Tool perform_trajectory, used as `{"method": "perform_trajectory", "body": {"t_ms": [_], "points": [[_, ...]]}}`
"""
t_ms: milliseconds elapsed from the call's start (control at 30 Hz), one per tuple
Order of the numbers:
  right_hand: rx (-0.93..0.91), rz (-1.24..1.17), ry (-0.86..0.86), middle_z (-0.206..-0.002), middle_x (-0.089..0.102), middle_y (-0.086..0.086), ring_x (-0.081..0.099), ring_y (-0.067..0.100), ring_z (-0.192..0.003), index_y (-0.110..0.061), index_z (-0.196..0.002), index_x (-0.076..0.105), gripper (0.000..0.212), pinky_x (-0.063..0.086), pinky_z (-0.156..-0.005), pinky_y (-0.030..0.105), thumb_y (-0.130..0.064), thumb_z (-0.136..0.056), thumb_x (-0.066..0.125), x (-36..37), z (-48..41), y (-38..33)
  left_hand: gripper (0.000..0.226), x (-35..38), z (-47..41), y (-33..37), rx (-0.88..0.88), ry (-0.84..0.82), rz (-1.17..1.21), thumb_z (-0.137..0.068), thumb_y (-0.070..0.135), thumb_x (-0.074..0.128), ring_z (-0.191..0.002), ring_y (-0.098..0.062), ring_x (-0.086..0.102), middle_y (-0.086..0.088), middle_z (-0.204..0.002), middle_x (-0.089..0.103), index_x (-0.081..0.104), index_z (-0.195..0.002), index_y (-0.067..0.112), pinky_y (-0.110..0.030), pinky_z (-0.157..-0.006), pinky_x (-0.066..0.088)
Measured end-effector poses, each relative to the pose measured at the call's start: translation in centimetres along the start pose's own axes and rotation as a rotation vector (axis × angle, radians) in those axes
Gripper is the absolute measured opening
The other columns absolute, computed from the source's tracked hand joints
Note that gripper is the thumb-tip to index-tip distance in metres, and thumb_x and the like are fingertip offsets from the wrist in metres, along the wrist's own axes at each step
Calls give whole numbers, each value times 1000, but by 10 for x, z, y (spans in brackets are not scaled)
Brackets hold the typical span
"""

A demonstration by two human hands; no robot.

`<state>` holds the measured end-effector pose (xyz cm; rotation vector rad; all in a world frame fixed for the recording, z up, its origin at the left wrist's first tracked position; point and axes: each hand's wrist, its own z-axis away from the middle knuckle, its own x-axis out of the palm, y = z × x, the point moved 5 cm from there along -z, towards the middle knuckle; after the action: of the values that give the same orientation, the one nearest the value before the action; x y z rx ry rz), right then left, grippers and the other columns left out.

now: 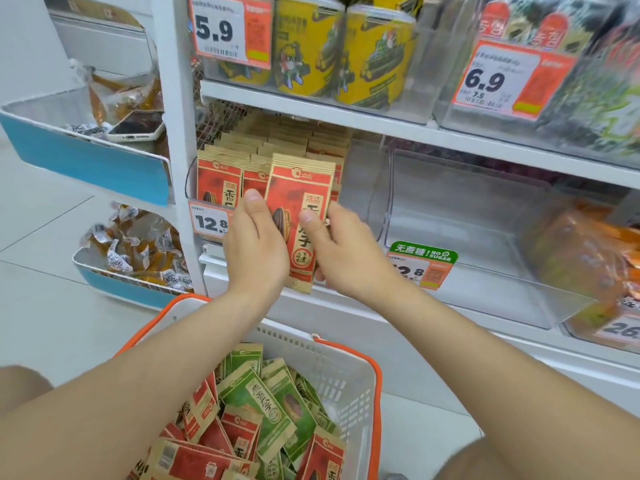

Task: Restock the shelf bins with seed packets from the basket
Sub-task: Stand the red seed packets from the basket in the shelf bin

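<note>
I hold a red and tan seed packet (298,202) upright in front of the left shelf bin (221,178), which is packed with rows of the same red packets. My left hand (256,244) grips the packet's left edge and my right hand (343,251) pinches its right edge with thumb on the front. Below my arms, a white basket (349,379) with orange handles holds several red and green seed packets (256,407). The clear bin (460,237) to the right of the red packets is empty.
Price tags 12.8 hang under both bins. Yellow cans fill the shelf above. To the left, blue-fronted side trays hold snack pouches and a phone (136,126). Orange bags (588,258) sit in the far right bin. Tiled floor lies to the left.
</note>
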<state>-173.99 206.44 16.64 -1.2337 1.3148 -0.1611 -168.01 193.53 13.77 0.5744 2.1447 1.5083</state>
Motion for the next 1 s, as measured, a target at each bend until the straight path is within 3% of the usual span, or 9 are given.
{"method": "perform_trajectory", "body": {"t_ms": [67,167,333,500,567,700,800,900,1000], "points": [[10,63,-3,-105,72,2,67,33,-99,-19,-117,56,32,53,-84,43,-46,-111,40,2,-2,-4,58,3,-2,2,-23,44,17,-105,56,14,-101,-26,64,-1,-99,69,59,-102,20,-54,-97,50],[42,69,-27,-118,68,2,61,33,-116,-16,-125,52,37,46,-89,40,-47,-111,37,-3,-8,-7,46,8,-4,11,-12,97,25,-108,44,20,-96,-30,61,-4,-94,66,55,-93,19,-55,-94,49],[-3,85,32,-114,71,-2,64,29,-109,-21,-120,55,33,51,-93,46,-50,-107,47,-25,-23,-10,49,19,-16,12,-62,31,157,-106,53,27,-82,-25,61,3,-82,65,59,-84,23,-52,-86,53],[35,61,223,-96,64,-14,65,31,-105,-23,-112,51,28,51,-87,47,-51,-108,47,-45,-36,0,41,30,-15,17,-88,-20,268,-106,53,52,-67,-7,59,7,-76,67,65,-98,15,-35,-69,49],[48,56,195,-92,63,-14,67,30,-101,-22,-111,49,32,53,-85,48,-53,-107,46,-43,-39,3,37,28,-14,16,-66,22,275,-105,49,58,-61,-9,54,8,-68,61,61,-86,18,-35,-67,46],[63,-51,167,-96,67,-9,71,29,-93,-21,-114,48,35,59,-79,53,-55,-106,47,-35,-42,3,51,29,-16,10,-142,61,310,-104,48,61,-53,-12,42,8,-53,48,54,-66,16,-34,-59,38],[44,-71,289,-95,63,-12,65,27,-102,-16,-116,47,31,51,-83,43,-46,-109,46,-37,-42,-2,54,32,-16,9,-204,65,405,-99,52,68,-57,-12,45,3,-59,54,65,-73,5,-30,-61,38],[83,-140,355,-97,62,-9,63,26,-101,-14,-115,42,27,43,-77,37,-40,-111,41,-33,-40,-3,42,34,-10,6,-285,80,472,-92,50,77,-57,-5,51,13,-57,57,67,-77,12,-22,-61,45],[172,-278,315,-105,63,-7,64,24,-106,-14,-116,37,25,52,-89,45,-38,-112,36,-20,-38,0,32,35,-7,5,-311,42,500,-93,42,78,-58,2,59,16,-59,67,69,-90,11,-17,-64,51]]}}
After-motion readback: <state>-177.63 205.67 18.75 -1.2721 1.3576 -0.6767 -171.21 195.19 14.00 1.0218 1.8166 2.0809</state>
